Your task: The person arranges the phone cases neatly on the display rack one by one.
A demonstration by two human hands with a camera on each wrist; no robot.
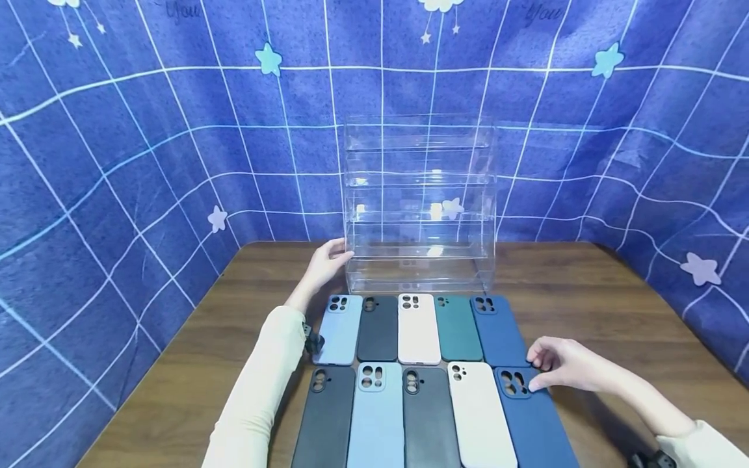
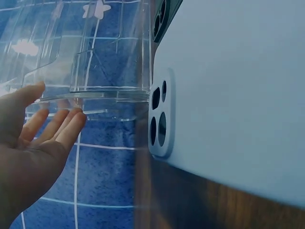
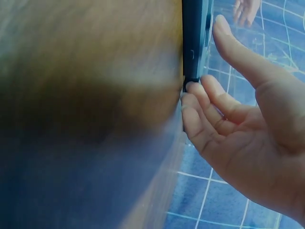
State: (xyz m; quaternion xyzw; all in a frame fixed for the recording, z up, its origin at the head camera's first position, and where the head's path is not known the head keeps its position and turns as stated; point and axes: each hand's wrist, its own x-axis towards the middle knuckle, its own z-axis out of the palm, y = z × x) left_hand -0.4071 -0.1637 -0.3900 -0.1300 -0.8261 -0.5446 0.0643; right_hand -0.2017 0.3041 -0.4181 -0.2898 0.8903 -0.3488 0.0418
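Note:
My left hand (image 1: pixel 329 261) is at the left side of a clear multi-shelf rack (image 1: pixel 421 286), its fingers loosely bent by the lower side panel. In the left wrist view the fingertips overlap the clear plastic; contact is hard to tell. Nearby lies a light blue phone case (image 1: pixel 339 331). My right hand (image 1: pixel 567 364) is at the top right corner of the front-row dark blue phone case (image 1: pixel 535 419). Its thumb is over the camera cutout and its fingers bend near the top edge. In the right wrist view the thumb and fingers stand apart around that case's end (image 3: pixel 193 43).
Two rows of phone cases lie flat before the rack, including a green case (image 1: pixel 459 328), a white case (image 1: pixel 482 416) and a black case (image 1: pixel 324 416). A back-row dark blue case (image 1: pixel 497 331) lies close to my right fingers. A blue grid-patterned cloth (image 1: pixel 175 162) surrounds the wooden table (image 1: pixel 193 364).

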